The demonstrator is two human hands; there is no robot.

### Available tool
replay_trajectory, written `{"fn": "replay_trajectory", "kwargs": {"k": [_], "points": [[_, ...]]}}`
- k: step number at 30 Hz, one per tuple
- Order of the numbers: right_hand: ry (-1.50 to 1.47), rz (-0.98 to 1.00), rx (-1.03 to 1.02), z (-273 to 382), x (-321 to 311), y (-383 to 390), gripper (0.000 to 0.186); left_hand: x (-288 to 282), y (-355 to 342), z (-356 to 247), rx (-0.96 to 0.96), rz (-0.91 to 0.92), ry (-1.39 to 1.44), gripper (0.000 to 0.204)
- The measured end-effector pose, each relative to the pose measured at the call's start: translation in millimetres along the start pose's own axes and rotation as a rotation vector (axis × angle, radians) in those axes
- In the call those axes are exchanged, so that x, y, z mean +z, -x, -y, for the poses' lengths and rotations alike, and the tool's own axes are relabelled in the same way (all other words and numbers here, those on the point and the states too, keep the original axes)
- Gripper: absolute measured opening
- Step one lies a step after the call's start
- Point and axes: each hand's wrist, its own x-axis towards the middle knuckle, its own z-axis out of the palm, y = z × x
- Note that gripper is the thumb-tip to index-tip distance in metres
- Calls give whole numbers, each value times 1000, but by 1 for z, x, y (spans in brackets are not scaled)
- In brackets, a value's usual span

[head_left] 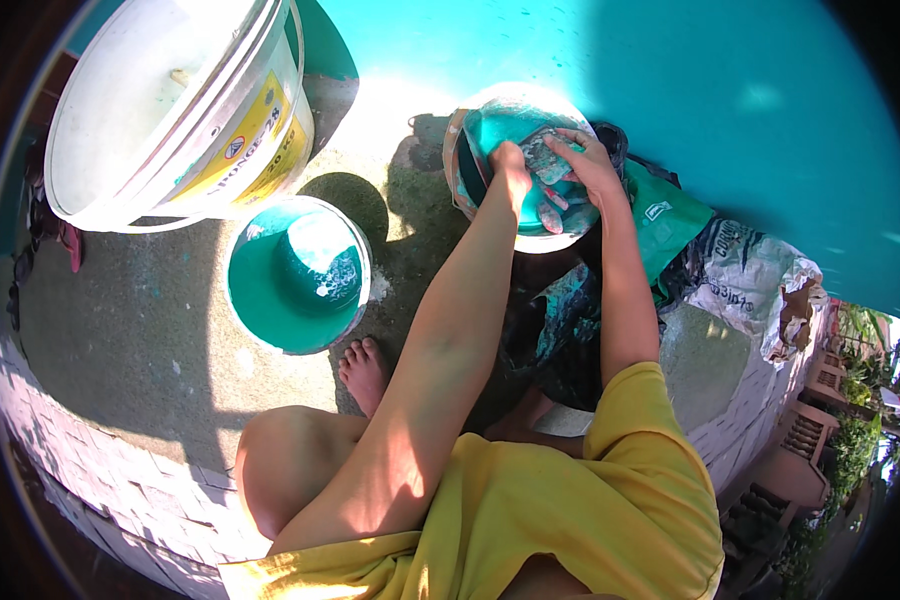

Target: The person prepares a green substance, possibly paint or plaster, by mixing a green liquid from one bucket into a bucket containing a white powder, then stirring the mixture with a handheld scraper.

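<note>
Over a paint-smeared bucket (pixel 518 96) with teal inside, my right hand (pixel 587 165) grips a grey, teal-speckled block (pixel 545 157), its thumb and fingers on the block's right side. I cannot make out exactly what kind of block it is. At the block's left edge is my left hand (pixel 510 165), closed against it, with most of its fingers hidden. Just below the block, pinkish, paint-smeared finger-like shapes show inside the bucket. To the left on the ground stands a second bucket (pixel 232 268), white-rimmed and teal inside.
A large white bucket (pixel 100 215) with a yellow label stands at the upper left. A teal wall (pixel 730 130) rises behind. Right of the work bucket lie a green bag (pixel 660 225), black plastic (pixel 545 345) and a crumpled white sack (pixel 745 275). My bare foot (pixel 363 375) rests near the second bucket.
</note>
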Motion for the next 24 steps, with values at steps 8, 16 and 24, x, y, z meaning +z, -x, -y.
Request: {"fn": "replay_trajectory", "kwargs": {"k": [8,16,24], "points": [[-137,32,-67,14,-32,35,36,-13,60,-48,745,303,-1150,17],[385,163,-629,-6,-6,24,34,-41,134,-110,933,161,-1233,20],[344,83,-588,-23,59,26,31,-61,113,-107,1093,77,-1275,35]]}}
